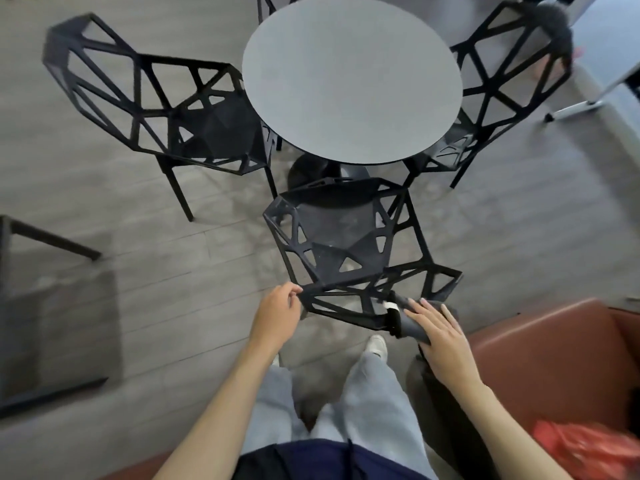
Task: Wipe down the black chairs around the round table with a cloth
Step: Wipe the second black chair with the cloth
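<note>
Person in dark top [298,460] and pale grey trousers [367,403] stands at the back of the nearest black chair [341,244], both hands on its backrest.

Left hand [277,311]: fingers curled, pinching the left corner of the backrest frame. Right hand [441,336]: fingers straight and slightly spread, pressing flat on a dark grey cloth [412,325] laid over the right part of the top rail; a white tag shows at the cloth's left end. Beyond the hands the chair's seat faces a round grey table [351,77]. A second black chair [162,102] stands ahead and left of the left hand, a third [498,84] ahead and right of the right hand, both drawn up to the table. A brown seat [554,362] lies just right of the right forearm, something red [585,448] on it, blurred.
</note>
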